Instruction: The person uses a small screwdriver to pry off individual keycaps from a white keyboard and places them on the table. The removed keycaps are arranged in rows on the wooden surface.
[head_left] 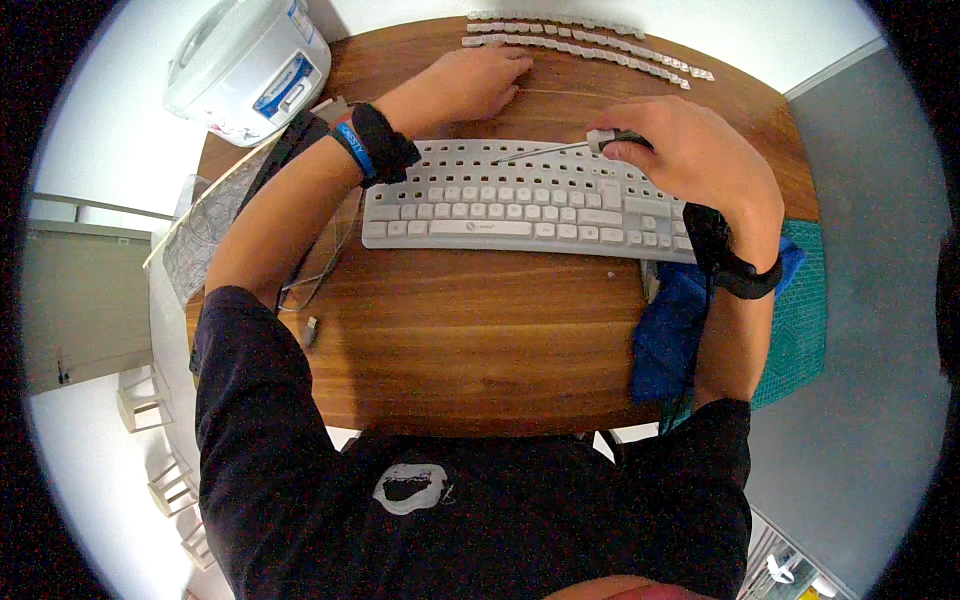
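1. We are holding a screwdriver (545,152) by its handle, our right grip (700,150) curling snugly around it.
2. Its shaft is pointing left over the white keyboard (480,242), which is lying across the surface (480,330); near rows are carrying keycaps (513,211), far rows are showing bare openings.
3. Our left grip (475,85) is half-curling beyond the keyboard, near loose keycap rows (565,47) lining the far side; we cannot tell whether it is holding anything.
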